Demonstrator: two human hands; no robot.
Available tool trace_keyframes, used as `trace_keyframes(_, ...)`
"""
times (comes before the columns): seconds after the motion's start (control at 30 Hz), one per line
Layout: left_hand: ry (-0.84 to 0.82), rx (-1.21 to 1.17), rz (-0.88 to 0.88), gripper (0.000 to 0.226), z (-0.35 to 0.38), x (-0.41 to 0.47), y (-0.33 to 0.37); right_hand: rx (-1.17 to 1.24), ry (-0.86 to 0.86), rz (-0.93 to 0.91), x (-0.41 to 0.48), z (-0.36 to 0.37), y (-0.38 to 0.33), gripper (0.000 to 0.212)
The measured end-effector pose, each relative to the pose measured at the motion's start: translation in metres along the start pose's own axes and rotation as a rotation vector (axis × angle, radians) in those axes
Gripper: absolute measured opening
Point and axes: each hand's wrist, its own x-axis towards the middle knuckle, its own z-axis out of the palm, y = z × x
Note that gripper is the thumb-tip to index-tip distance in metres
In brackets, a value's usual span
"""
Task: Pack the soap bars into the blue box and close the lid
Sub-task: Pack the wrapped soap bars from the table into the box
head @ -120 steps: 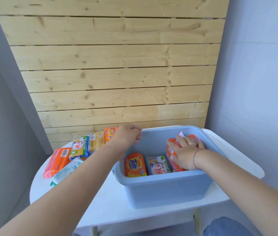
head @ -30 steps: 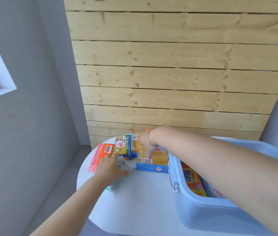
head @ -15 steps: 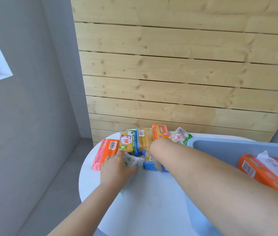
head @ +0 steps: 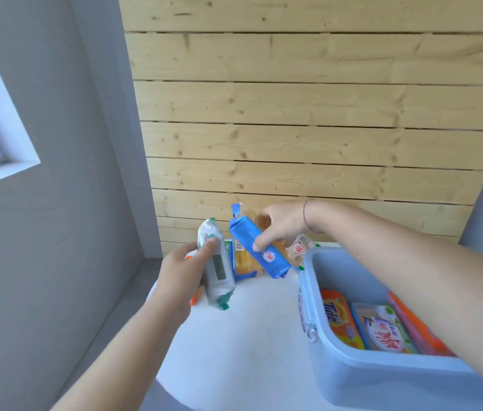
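Hands are each gripping a soap: left hand (head: pixel 179 274) the white bar (head: pixel 215 266), right hand (head: pixel 280 226) the blue bar (head: pixel 259 252). Both are hanging left of the blue box (head: pixel 382 378), so a loosening pinch risks dropping one outside it.

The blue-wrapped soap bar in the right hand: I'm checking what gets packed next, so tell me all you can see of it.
The blue-wrapped soap bar is a long block in glossy blue film with crimped ends and a small white and red logo near its lower end. The right hand pinches it, thumb on its near face. It hangs tilted in the air, upper end toward the wall, above the white table, left of the blue box.
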Motion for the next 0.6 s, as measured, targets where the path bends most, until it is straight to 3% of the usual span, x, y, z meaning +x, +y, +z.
trace_keyframes(0.07,-0.104,-0.067,-0.021,0.032,0.008,-0.010,0.020,0.233,0.011,-0.022,-0.019,-0.019,0.011,0.033)
trace_keyframes(0.17,-0.239,-0.079,-0.071,0.034,0.031,-0.030,0.042,0.403,0.051,-0.041,-0.056,-0.040,0.031,0.062)
trace_keyframes(0.3,-0.326,-0.082,-0.126,0.032,0.063,-0.054,0.058,0.580,0.012,0.004,-0.104,-0.049,0.072,0.060)
trace_keyframes(0.47,-0.317,-0.052,-0.133,0.027,0.090,-0.064,0.062,0.624,-0.048,0.172,-0.129,-0.020,0.116,0.051)
trace_keyframes(0.6,-0.304,-0.050,-0.148,0.026,0.098,-0.068,0.061,0.448,-0.026,0.309,-0.124,0.011,0.128,0.061)
